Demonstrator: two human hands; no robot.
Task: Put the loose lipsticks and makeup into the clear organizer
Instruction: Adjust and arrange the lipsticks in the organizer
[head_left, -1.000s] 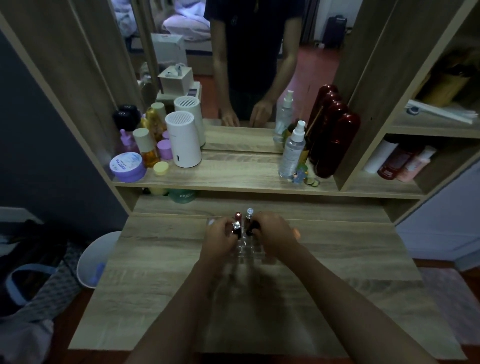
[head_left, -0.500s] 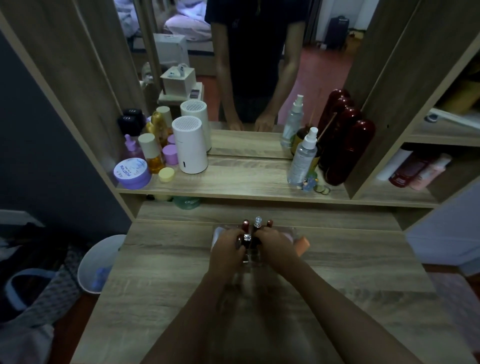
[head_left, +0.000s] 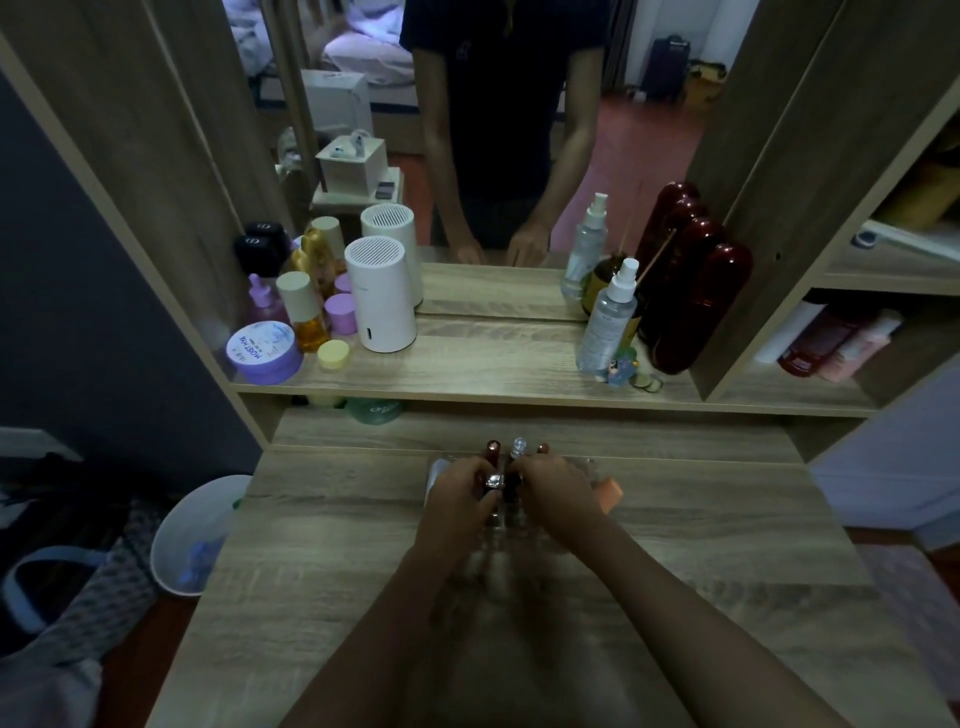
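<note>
The clear organizer (head_left: 506, 525) stands on the wooden desk (head_left: 332, 545), mostly covered by both hands. My left hand (head_left: 457, 499) pinches a silver-capped lipstick (head_left: 494, 482) over the organizer's middle. My right hand (head_left: 558, 493) curls around a dark lipstick (head_left: 514, 480) right beside it. Behind the hands three tubes stand upright in the back row: a dark red one (head_left: 492, 451), a clear-topped one (head_left: 518, 447) and a brown one (head_left: 543, 448). An orange item (head_left: 609, 491) pokes out to the right of my right hand, and a pale item (head_left: 435, 475) to the left.
The shelf above the desk carries a white cylinder (head_left: 381, 293), a purple jar (head_left: 264, 351), small bottles, a spray bottle (head_left: 605, 317) and dark red bottles (head_left: 693, 291). A mirror reflects a person. A white bin (head_left: 195, 535) stands on the floor at left.
The view has tilted, so the organizer and hands sit lower in frame. Both hands stay over the organizer's middle, closing in tighter around the two lipsticks.
</note>
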